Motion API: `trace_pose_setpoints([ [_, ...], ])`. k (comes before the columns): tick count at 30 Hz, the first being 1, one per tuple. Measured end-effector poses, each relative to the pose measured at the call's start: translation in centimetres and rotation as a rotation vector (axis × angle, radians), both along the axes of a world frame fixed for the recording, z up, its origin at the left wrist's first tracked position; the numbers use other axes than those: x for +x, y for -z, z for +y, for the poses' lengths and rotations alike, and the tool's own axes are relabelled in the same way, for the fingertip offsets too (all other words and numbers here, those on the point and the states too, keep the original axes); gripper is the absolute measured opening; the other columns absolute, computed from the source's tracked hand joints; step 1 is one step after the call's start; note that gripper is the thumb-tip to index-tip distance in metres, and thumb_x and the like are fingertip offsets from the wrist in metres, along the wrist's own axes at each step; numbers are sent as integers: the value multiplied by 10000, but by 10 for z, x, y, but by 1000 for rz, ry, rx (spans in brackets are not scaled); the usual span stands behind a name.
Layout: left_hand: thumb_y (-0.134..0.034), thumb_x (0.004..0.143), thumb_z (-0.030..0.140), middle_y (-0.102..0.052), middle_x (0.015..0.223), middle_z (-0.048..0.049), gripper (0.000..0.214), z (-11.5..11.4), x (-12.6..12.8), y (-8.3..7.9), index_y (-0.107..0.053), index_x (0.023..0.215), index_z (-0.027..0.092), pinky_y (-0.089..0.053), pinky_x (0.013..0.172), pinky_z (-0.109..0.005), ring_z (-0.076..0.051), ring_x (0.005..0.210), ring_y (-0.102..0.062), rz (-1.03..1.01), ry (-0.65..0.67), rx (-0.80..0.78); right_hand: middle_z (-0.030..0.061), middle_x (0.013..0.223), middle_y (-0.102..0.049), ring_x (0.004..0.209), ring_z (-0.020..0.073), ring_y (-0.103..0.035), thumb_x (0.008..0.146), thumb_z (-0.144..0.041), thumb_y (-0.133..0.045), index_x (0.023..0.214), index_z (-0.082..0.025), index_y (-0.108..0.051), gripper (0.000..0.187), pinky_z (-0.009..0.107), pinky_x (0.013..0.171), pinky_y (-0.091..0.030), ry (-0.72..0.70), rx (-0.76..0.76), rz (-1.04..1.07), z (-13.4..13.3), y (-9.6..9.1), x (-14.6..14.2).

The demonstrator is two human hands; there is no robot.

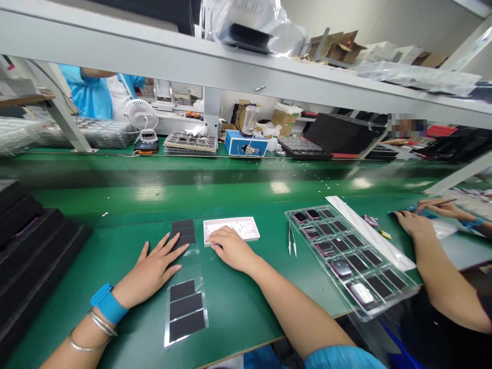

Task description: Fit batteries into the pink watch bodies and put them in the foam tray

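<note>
My left hand (154, 269) lies flat with fingers spread on a clear film strip (186, 287) carrying black rectangular pads, on the green table (238, 307). The fingertips cover the strip's middle. My right hand (230, 248) rests with fingers curled at the near edge of a small white tray (234, 228) of tiny parts; what the fingers hold, if anything, is hidden. Metal tweezers (292, 241) lie to the right of that hand.
A clear compartment tray (346, 253) with small dark and purple devices lies at the right, beside a white paper strip (369, 233). Another person's hands (413, 223) work at the far right. Black foam trays (31, 246) are stacked at the left. A shelf beam (230, 66) runs overhead.
</note>
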State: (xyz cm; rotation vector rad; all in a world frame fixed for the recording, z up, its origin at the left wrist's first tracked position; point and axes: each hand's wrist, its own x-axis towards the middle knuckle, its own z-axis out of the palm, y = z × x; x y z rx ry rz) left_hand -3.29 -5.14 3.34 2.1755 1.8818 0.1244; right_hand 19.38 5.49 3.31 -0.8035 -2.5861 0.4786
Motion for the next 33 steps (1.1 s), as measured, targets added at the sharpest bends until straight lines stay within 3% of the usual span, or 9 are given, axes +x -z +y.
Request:
trace_pose_setpoints([
  [6, -340, 912, 440, -239, 1499, 21, 446, 2, -8, 18, -331, 1358, 442, -141, 1036, -689, -342, 1379, -165, -2, 4, 65, 24, 1066, -673, 1007, 179, -565, 836, -118, -587, 1002, -196, -666, 200, 321, 939, -406, -54, 26, -14, -3, -8, -1],
  [8, -327, 910, 461, -252, 1495, 24, 447, 4, -13, 27, -335, 1356, 448, -150, 1030, -697, -350, 1374, -177, 0, 4, 96, 14, 1102, -661, 1042, 165, -560, 839, -168, -606, 1024, -210, -661, 198, 296, 960, -404, 3, 38, 42, 5, -19, 6],
  [11, -297, 914, 469, -253, 1493, 34, 446, 6, -18, 38, -333, 1358, 452, -167, 1030, -695, -348, 1371, -190, -1, 14, 147, -17, 1133, -645, 1080, 143, -551, 871, -267, -579, 1053, -268, -653, 197, 274, 962, -414, 456, 37, 95, 31, -46, 41],
  [14, -287, 919, 460, -272, 1484, 38, 438, 8, -19, 43, -368, 1349, 436, -171, 1030, -696, -368, 1360, -210, 1, 15, 194, 73, 1200, -601, 1113, 191, -539, 926, -239, -466, 1153, -199, -600, 267, 360, 979, -404, 888, 15, 48, 68, -69, 104],
  [16, -280, 924, 451, -277, 1480, 40, 434, 9, -19, 45, -380, 1346, 425, -180, 1031, -691, -371, 1357, -219, 5, 7, 209, 135, 1159, -604, 1095, 238, -549, 901, -203, -512, 1117, -126, -604, 247, 430, 967, -407, 1116, -58, -34, 90, -75, 150],
  [19, -271, 925, 453, -276, 1478, 41, 431, 10, -18, 48, -383, 1341, 435, -198, 1022, -693, -358, 1360, -217, 8, 3, 216, 103, 1090, -608, 1009, 217, -585, 886, -275, -575, 1052, -114, -600, 232, 435, 892, -471, 1328, -212, -166, 110, -68, 202],
  [22, -298, 915, 465, -279, 1479, 37, 432, 9, -17, 46, -378, 1340, 439, -188, 1025, -697, -356, 1363, -211, 4, -3, 206, 86, 1095, -591, 980, 200, -586, 886, -313, -580, 1066, -121, -583, 262, 408, 852, -500, 1394, -313, -247, 118, -52, 225],
  [27, -362, 892, 475, -268, 1489, 25, 460, 7, -14, 36, -355, 1351, 439, -169, 1033, -693, -352, 1370, -190, -23, -16, 125, 77, 1065, -596, 948, 190, -592, 881, -315, -588, 1048, -122, -585, 255, 393, 828, -508, 1389, -354, -227, 125, -35, 237],
  [33, -385, 870, 457, -308, 1476, -5, 470, 11, -14, 36, -411, 1336, 405, -168, 1010, -717, -372, 1360, -216, -21, -38, 154, 65, 939, -643, 859, 181, -616, 853, -259, -602, 943, -114, -619, 172, 353, 797, -492, 1344, -213, 38, 112, -45, 226],
])
